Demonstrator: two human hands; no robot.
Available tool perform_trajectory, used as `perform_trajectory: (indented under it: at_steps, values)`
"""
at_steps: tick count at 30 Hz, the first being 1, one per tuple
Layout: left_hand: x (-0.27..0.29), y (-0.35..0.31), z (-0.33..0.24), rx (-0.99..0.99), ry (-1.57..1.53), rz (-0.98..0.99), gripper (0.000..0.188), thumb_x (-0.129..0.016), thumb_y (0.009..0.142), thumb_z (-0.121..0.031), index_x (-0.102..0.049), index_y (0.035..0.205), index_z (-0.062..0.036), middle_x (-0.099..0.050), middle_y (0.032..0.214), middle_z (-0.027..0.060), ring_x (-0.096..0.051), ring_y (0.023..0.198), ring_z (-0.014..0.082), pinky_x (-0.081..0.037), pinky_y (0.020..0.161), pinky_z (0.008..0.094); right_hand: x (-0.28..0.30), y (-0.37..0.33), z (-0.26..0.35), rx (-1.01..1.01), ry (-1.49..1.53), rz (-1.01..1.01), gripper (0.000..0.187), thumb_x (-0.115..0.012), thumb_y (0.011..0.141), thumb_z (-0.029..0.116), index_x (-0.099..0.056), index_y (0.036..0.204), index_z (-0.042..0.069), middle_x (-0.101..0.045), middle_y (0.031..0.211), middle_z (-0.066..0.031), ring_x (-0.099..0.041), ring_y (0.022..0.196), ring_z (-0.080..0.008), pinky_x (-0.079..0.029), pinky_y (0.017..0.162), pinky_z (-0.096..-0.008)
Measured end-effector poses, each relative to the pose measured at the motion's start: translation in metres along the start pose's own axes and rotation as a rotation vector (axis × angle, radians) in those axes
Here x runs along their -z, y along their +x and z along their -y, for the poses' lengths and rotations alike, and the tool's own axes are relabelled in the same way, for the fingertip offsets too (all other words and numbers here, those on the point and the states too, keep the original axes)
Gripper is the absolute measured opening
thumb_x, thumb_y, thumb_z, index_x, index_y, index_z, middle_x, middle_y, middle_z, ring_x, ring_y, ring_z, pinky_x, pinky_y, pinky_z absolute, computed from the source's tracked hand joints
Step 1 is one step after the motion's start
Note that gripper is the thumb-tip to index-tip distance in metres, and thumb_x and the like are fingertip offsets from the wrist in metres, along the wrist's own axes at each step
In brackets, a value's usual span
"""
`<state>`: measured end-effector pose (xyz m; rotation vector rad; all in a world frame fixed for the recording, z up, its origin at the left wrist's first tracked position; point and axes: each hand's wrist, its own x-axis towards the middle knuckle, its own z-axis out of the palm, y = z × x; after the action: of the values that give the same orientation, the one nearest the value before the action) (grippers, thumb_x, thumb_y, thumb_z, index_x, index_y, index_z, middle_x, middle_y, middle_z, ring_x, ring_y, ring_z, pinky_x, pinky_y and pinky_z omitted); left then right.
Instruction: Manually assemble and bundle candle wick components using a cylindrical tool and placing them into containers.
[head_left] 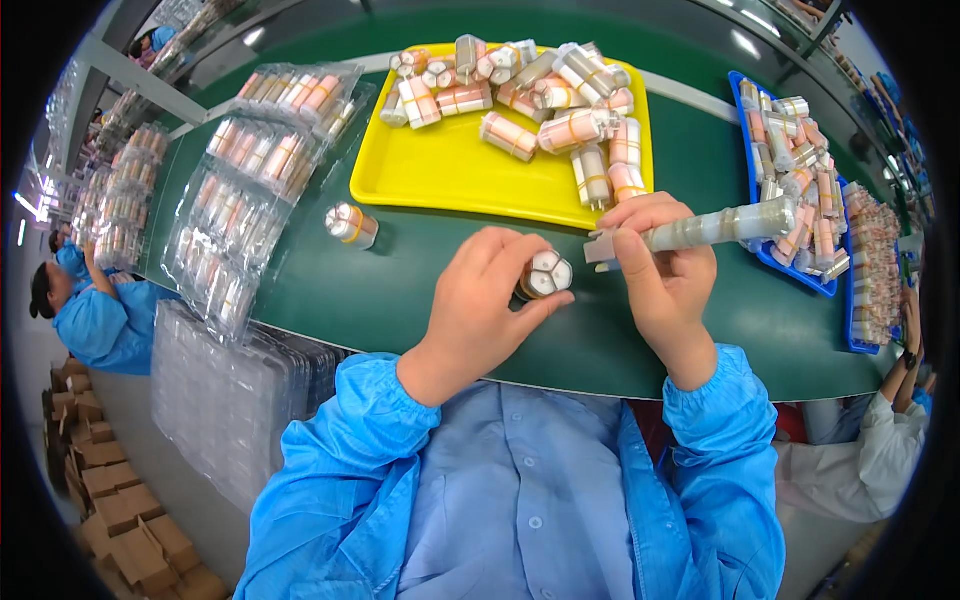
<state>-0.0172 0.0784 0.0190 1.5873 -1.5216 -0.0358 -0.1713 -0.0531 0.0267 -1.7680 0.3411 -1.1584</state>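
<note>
My left hand is closed around a bundle of tubes, which stands on end with its round white ends facing up. To the right, my right hand grips a long grey translucent stick. Its blunt pinkish end comes out between my thumb and fingers, close to the tube bundle but apart from it. I cannot make out what kind of tool or part it is. Left of my hands, a single banded tube bundle rests on the green table.
Beyond my hands, a yellow tray holds many banded tube bundles. Blue trays of tubes stand at the right. Clear plastic packs filled with tubes lie at the left, above stacked clear trays. Other people work nearby.
</note>
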Motion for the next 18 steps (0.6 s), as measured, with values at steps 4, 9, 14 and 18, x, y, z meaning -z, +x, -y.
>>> perform_trajectory:
  at_steps: [4, 9, 14, 18]
  values:
    - [-0.008, -0.016, 0.008, 0.010, 0.003, -0.002, 0.046, -0.091, 0.067, -0.012, -0.065, 0.104, -0.0044, -0.062, 0.093, 0.0104, -0.063, 0.083, 0.0301, -0.052, 0.071, 0.0384, -0.008, -0.007, 0.000, 0.111, -0.083, 0.117, 0.012, -0.073, 0.088, 0.001, -0.062, 0.094, 0.000, -0.066, 0.092, -0.0134, -0.067, 0.084, -0.0242, -0.054, 0.073, -0.0360]
    - [-0.010, -0.015, 0.011, -0.002, -0.034, -0.012, 0.044, -0.089, 0.066, -0.010, -0.064, 0.102, -0.0048, -0.060, 0.090, 0.0100, -0.060, 0.081, 0.0307, -0.051, 0.069, 0.0402, -0.017, -0.009, -0.002, 0.165, -0.149, 0.168, 0.015, -0.074, 0.085, -0.002, -0.061, 0.091, 0.001, -0.064, 0.087, -0.0117, -0.068, 0.081, -0.0256, -0.054, 0.069, -0.0359]
    - [-0.009, -0.017, 0.010, 0.037, -0.050, -0.010, 0.041, -0.088, 0.068, -0.011, -0.064, 0.100, -0.0052, -0.060, 0.091, 0.0101, -0.061, 0.081, 0.0306, -0.051, 0.069, 0.0406, -0.020, -0.010, 0.001, 0.151, -0.204, 0.193, 0.016, -0.073, 0.084, -0.004, -0.060, 0.088, 0.002, -0.064, 0.084, -0.0115, -0.068, 0.076, -0.0252, -0.053, 0.063, -0.0352]
    - [-0.009, -0.015, 0.010, 0.007, -0.079, -0.027, 0.042, -0.089, 0.068, -0.013, -0.064, 0.101, -0.0052, -0.060, 0.095, 0.0118, -0.061, 0.083, 0.0313, -0.052, 0.069, 0.0410, -0.023, -0.010, 0.000, 0.174, -0.195, 0.227, 0.015, -0.073, 0.084, -0.004, -0.060, 0.088, 0.002, -0.064, 0.082, -0.0114, -0.068, 0.073, -0.0252, -0.053, 0.061, -0.0355]
